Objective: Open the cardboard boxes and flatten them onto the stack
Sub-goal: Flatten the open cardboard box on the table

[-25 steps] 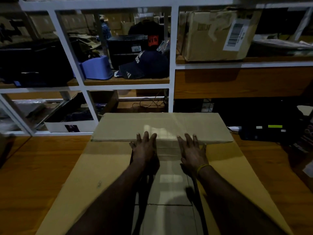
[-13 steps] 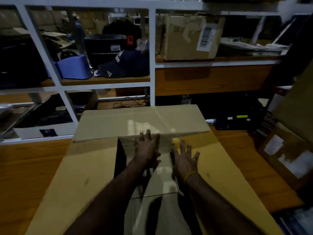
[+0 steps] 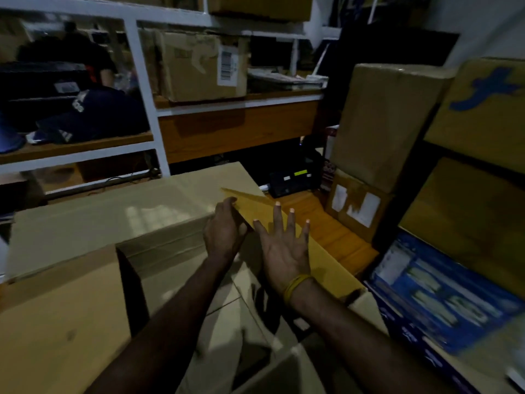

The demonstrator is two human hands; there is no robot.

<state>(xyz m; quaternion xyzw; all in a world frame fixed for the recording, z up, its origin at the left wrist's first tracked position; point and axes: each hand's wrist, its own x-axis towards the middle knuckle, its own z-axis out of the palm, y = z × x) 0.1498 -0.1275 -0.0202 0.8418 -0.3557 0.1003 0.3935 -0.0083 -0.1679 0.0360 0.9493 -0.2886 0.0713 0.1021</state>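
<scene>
One head-worn camera looks forward and down, close over both forearms.

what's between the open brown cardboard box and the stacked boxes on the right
In the head view, a bare strip of orange wooden tabletop separates the open brown cardboard box from the stacked boxes.

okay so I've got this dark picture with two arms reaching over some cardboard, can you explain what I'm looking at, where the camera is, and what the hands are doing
No machine here: these are a person's two bare arms, filmed by a wide-angle camera worn on the head, looking forward and down. In front lies a big opened cardboard box with its flaps spread out. The left hand has its grip on the edge of the right flap, fingers curled round it. The right hand, with a yellow band at the wrist, is spread open over that flap; whether it touches is hard to tell. Behind is a white shelf with a labelled box and a dark cap. More closed boxes are stacked on the right.
</scene>
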